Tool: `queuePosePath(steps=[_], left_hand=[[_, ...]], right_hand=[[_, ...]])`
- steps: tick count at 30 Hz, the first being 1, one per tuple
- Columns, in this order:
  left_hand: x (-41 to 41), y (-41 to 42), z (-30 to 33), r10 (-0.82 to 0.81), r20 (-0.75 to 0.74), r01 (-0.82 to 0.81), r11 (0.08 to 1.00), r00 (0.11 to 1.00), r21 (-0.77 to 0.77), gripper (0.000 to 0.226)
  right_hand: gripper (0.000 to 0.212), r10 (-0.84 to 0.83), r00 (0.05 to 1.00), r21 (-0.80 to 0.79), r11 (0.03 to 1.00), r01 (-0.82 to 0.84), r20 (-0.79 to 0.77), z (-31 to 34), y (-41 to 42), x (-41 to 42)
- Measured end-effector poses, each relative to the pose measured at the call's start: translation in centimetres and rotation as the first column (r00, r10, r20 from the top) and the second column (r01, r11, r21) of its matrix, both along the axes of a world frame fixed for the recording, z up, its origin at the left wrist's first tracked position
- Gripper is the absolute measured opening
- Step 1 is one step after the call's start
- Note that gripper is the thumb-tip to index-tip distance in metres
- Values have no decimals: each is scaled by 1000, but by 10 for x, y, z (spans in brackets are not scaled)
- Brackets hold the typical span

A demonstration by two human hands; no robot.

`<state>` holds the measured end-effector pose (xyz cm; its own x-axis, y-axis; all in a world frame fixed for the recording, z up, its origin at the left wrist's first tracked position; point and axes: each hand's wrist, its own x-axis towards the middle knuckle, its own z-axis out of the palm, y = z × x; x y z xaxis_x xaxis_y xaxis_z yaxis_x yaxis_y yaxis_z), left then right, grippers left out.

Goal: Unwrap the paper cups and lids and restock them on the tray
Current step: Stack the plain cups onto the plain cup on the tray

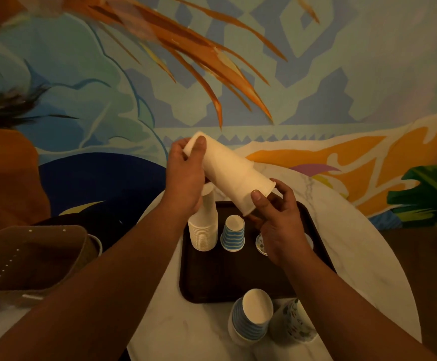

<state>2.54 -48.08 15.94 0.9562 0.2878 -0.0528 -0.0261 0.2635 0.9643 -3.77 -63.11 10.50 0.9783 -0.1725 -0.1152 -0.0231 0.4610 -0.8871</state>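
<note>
Both hands hold a tilted stack of white paper cups (228,173) above the dark tray (201,282) at frame centre: the left hand (186,175) grips its narrow upper end, the right hand (277,220) pinches its open rim. Already on the tray stand a tall white cup stack (204,230) and a blue-striped cup (233,237); a patterned cup (260,243) sits half hidden behind the right hand. Still off the tray, lower centre, lie a blue-striped stack (251,321) and a patterned stack (294,324). No lids are visible, and any wrapper is hard to make out.

dim, warm cast | edges bowed | top perhaps motion-blurred
</note>
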Motion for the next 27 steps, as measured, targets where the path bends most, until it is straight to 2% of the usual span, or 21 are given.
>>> queuePosePath(steps=[4, 6, 7, 10, 13, 16, 17, 19, 21, 23, 25, 27], left_hand=[[6, 24, 22, 155, 251, -204, 962, 955, 181, 16], [7, 32, 22, 81, 342, -225, 887, 936, 404, 20], [7, 34, 17, 15, 338, -201, 828, 941, 524, 23], [6, 33, -14, -125, 208, -68, 683, 970, 727, 31], [3, 34, -53, -187, 23, 93, 587, 982, 804, 40], [0, 37, -72, -239, -154, 258, 500, 959, 827, 48], [-1, 37, -71, -228, -140, 240, 503, 964, 830, 48], [-4, 33, -56, -168, 2, 99, 589, 986, 802, 43], [-8, 28, -33, -124, 133, 9, 763, 983, 646, 32], [-13, 22, -12, -170, 158, 91, 906, 973, 414, 25], [-16, 18, -5, -222, 137, 169, 932, 965, 321, 29], [-16, 21, -5, -208, 111, 151, 910, 972, 385, 30]], right_hand=[[69, -112, 992, 66, 991, 116, -58, -6, -10, 0], [73, -181, 978, 87, 978, 191, -104, -10, -13, 1], [76, -197, 974, 94, 974, 208, -114, -11, -13, 2], [75, -197, 972, 99, 973, 210, -126, -13, -12, 3], [61, -177, 976, 89, 978, 189, -131, -15, -12, 2], [63, -128, 982, 79, 987, 140, -143, -17, -12, 1], [66, -110, 983, 82, 989, 123, -149, -17, -12, 1], [73, -56, 989, 104, 992, 71, -139, -16, -10, 2], [75, 16, 993, 121, 993, -2, -113, -13, -7, 5], [73, 89, 991, 99, 992, -79, -100, -10, -1, 9], [70, 158, 982, 53, 987, -154, -105, -9, 6, 15], [72, 235, 966, 21, 972, -234, -111, -9, 11, 21]])
